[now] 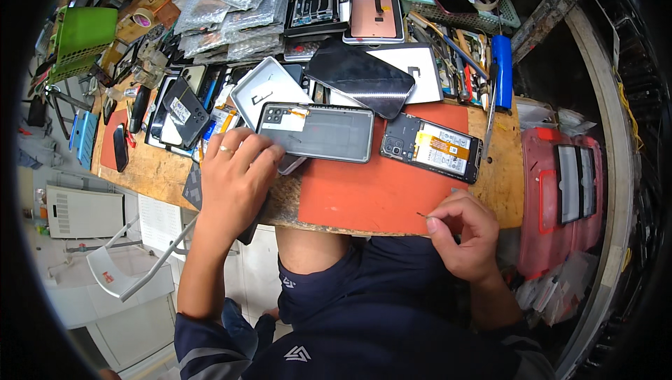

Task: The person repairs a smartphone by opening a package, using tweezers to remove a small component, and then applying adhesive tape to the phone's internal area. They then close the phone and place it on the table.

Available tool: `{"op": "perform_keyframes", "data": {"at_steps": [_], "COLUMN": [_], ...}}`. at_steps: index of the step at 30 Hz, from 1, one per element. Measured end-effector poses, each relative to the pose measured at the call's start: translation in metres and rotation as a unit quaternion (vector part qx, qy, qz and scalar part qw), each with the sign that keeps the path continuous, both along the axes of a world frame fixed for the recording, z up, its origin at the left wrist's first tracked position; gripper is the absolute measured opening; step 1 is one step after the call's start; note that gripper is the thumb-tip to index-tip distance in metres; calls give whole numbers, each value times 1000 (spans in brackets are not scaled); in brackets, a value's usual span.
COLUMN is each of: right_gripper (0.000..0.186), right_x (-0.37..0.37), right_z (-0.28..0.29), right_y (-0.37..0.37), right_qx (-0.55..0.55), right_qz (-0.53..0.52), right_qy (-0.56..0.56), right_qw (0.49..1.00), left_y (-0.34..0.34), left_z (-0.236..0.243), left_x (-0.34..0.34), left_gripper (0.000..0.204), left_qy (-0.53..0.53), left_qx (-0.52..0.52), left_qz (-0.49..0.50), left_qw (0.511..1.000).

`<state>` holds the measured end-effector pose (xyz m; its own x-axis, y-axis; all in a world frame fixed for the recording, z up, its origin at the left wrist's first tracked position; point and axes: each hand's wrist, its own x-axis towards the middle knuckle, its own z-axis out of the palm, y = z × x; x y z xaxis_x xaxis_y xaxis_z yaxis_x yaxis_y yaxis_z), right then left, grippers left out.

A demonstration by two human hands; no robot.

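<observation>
My left hand [241, 170] is over the table's front left part, fingers bent and slightly apart, fingertips beside the left edge of a grey phone back cover [325, 136]. Its palm side is hidden, and a dark flat thing [253, 224] shows below it at the table edge. With thumb and forefinger, my right hand [467, 234] pinches a small thin dark piece [421, 215], too small to name, above the front edge of the orange mat [378, 198]. Beyond that hand lies an opened phone [432, 148], its white battery and orange flex cable exposed.
A black phone panel [360, 75] rests on white trays behind the cover. Bubble-wrapped packs [231, 9] are piled at the back left. Tools crowd the back right by a blue cylinder [501, 65]. A red plastic case [539, 212] stands right of the table.
</observation>
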<state>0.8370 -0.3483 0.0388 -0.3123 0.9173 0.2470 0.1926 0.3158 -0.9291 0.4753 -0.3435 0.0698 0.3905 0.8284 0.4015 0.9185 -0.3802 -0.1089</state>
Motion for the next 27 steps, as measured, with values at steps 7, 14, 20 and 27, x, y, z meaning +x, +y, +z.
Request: {"op": "perform_keyframes", "data": {"at_steps": [7, 14, 20, 27], "right_gripper": [9, 10, 20, 25], "right_x": [10, -6, -25, -28], "right_z": [-10, -8, -18, -30], "right_y": [10, 14, 24, 25], "right_qx": [27, 63, 189, 246], "right_qz": [-54, -29, 30, 1], "right_qy": [24, -23, -96, -117], "right_qw": [998, 997, 977, 962], "left_y": [-48, -86, -79, -56], "left_z": [12, -6, -22, -24], "left_x": [48, 93, 99, 98], "left_gripper": [27, 20, 23, 26], "left_qy": [-14, 6, -83, -115], "left_qx": [-6, -53, -118, -99], "left_qz": [-36, -47, -61, -58], "left_qw": [999, 998, 988, 987]}}
